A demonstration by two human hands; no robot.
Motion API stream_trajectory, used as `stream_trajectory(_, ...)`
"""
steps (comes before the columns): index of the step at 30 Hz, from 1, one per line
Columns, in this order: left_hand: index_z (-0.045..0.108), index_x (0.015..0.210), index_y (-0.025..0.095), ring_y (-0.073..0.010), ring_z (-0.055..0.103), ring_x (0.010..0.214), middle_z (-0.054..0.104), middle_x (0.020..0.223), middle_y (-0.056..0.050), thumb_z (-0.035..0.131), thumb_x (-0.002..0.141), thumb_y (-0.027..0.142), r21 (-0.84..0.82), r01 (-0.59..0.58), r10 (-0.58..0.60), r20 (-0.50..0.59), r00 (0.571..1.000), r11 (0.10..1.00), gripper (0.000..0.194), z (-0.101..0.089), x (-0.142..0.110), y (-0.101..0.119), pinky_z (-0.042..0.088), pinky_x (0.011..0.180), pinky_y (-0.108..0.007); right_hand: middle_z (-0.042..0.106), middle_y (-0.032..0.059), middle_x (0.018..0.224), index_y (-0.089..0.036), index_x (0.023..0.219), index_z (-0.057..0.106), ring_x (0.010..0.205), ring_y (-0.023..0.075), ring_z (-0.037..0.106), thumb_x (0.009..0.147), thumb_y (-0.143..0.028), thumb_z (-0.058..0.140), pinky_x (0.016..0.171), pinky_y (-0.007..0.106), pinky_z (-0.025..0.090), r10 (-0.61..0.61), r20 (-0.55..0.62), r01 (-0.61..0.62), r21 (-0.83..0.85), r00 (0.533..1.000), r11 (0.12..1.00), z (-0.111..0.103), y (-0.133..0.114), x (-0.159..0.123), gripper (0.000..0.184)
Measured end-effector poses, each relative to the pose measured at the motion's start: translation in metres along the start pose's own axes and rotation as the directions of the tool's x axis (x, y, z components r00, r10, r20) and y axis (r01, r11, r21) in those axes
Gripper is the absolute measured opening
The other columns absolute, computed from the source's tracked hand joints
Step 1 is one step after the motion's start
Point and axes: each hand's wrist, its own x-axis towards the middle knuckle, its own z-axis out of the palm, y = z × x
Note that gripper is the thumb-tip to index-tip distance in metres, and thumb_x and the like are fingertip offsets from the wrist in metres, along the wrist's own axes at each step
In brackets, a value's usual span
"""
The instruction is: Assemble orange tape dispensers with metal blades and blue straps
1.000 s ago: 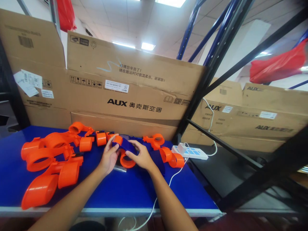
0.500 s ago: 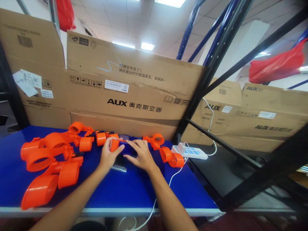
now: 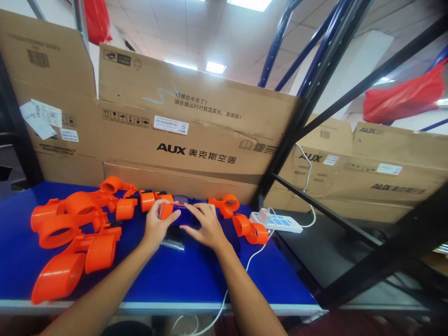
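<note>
Table: blue top point(image 3: 161, 284), pale front edge nearest me; open blue surface lies between that edge and my hands.
Cable: white point(image 3: 224, 303), hangs over the front edge, right of centre, beside my right forearm; elbow best kept off it.
Grey strip: point(image 3: 173, 244) flat on the table, just on my side of the hands.
Left hand: point(image 3: 156, 226) closed on the orange piece point(image 3: 165, 211), thumb on the near side, fingers behind.
Right hand: point(image 3: 208, 228) curled round the blue piece point(image 3: 180, 214), fingertips along its top, thumb low; thumb pressure cannot be told.
Held pieces: end to end between my hands, above the table; whether joined, hidden by fingers.
Handling: I judge it best to steady orange with the left, align blue with the right, press evenly, no twist.
Left group: orange rings point(image 3: 58, 275) crowd that side; little sideways room there.
Right group: orange rings point(image 3: 257, 232) near the power strip point(image 3: 287, 223); tighter toward the back.
Carton: point(image 3: 199, 172) upright along the back edge, limits reach.
Post: black point(image 3: 290, 135), slanting up at right.
</note>
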Motion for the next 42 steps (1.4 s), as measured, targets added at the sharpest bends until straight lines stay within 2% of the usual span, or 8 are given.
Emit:
stream_trajectory(14,0.067,0.104,0.024,-0.0239,0.071,0.1,0.075,0.103,-0.004,0.091,0.068,0.033,-0.052,0.037,-0.039,-0.049,0.998,0.998,0.045,0.0,0.001,-0.004,0.053,0.092,-0.035,0.066,0.0146,0.127,-0.028,0.146,0.056,0.117,0.034,0.06,0.083,-0.054,0.078,0.102,0.053,0.044,0.03,-0.081,-0.031,-0.006,0.996,1.0,0.002,-0.003,-0.001,0.071)
stream_trajectory(19,0.062,0.127,0.02,-0.0234,0.071,0.085,0.072,0.107,-0.009,0.081,0.077,0.05,-0.128,0.101,-0.094,0.065,0.994,0.987,0.061,-0.002,0.0,-0.015,0.056,0.067,-0.031,0.068,0.0127,0.127,-0.025,0.134,0.066,0.116,0.0301,0.064,0.089,-0.047,0.073,0.103,0.048,0.048,0.203,-0.227,-0.158,0.203,0.953,0.966,0.001,0.002,0.0,0.05)
stream_trajectory(25,0.058,0.134,0.022,-0.0211,0.071,0.081,0.071,0.104,-0.007,0.085,0.075,0.037,-0.12,0.064,-0.033,0.248,0.968,0.991,0.067,0.003,-0.005,-0.015,0.054,0.064,-0.028,0.076,0.0058,0.095,-0.021,0.104,0.076,0.09,0.0248,0.069,0.093,-0.051,0.063,0.084,0.036,0.053,0.517,-0.05,-0.371,0.638,0.854,0.675,0.005,0.01,0.006,0.034)
stream_trajectory(28,0.064,0.126,0.02,-0.0248,0.07,0.098,0.072,0.114,-0.01,0.086,0.073,0.034,-0.095,0.044,-0.017,0.26,0.965,0.994,0.059,0.005,-0.005,-0.013,0.056,0.08,-0.032,0.071,0.0021,0.08,-0.019,0.084,0.071,0.077,0.0199,0.064,0.09,-0.059,0.064,0.076,0.031,0.05,0.59,0.125,-0.439,0.791,0.798,0.426,0.013,0.005,0.007,0.041)
stream_trajectory(31,0.068,0.111,0.018,-0.0244,0.069,0.099,0.074,0.107,-0.009,0.084,0.075,0.038,-0.078,0.055,-0.041,0.173,0.984,0.995,0.044,0.005,-0.005,-0.013,0.053,0.088,-0.034,0.069,0.0012,0.079,-0.018,0.084,0.069,0.072,0.0169,0.06,0.085,-0.063,0.069,0.071,0.028,0.048,0.579,0.305,-0.492,0.848,0.757,0.197,0.022,-0.002,0.007,0.044)
stream_trajectory(36,0.069,0.104,0.017,-0.0183,0.066,0.081,0.072,0.093,-0.005,0.08,0.077,0.049,-0.069,0.098,-0.098,0.008,0.995,0.993,0.044,0.001,0.0,-0.019,0.051,0.076,-0.029,0.071,0.003,0.082,-0.017,0.094,0.071,0.07,0.0169,0.061,0.088,-0.065,0.065,0.069,0.028,0.048,0.442,0.462,-0.579,0.796,0.769,0.176,0.023,-0.008,0.005,0.049)
stream_trajectory(39,0.067,0.105,0.018,-0.0155,0.063,0.073,0.07,0.089,-0.003,0.079,0.078,0.053,-0.052,0.089,-0.092,-0.056,0.994,0.995,0.046,-0.001,0.004,-0.024,0.049,0.068,-0.026,0.072,0.0051,0.097,-0.022,0.122,0.066,0.078,0.0189,0.065,0.093,-0.069,0.056,0.072,0.03,0.051,0.354,0.502,-0.576,0.805,0.789,0.141,0.015,-0.01,0.005,0.056)
stream_trajectory(42,0.064,0.105,0.02,-0.0121,0.057,0.062,0.065,0.082,0.001,0.078,0.078,0.056,-0.041,0.081,-0.085,-0.091,0.992,0.996,0.047,-0.003,0.006,-0.028,0.046,0.06,-0.024,0.067,0.0059,0.118,-0.031,0.143,0.051,0.092,0.0209,0.067,0.088,-0.063,0.068,0.073,0.031,0.054,0.283,0.515,-0.559,0.823,0.809,0.103,0.005,-0.015,0.006,0.066)
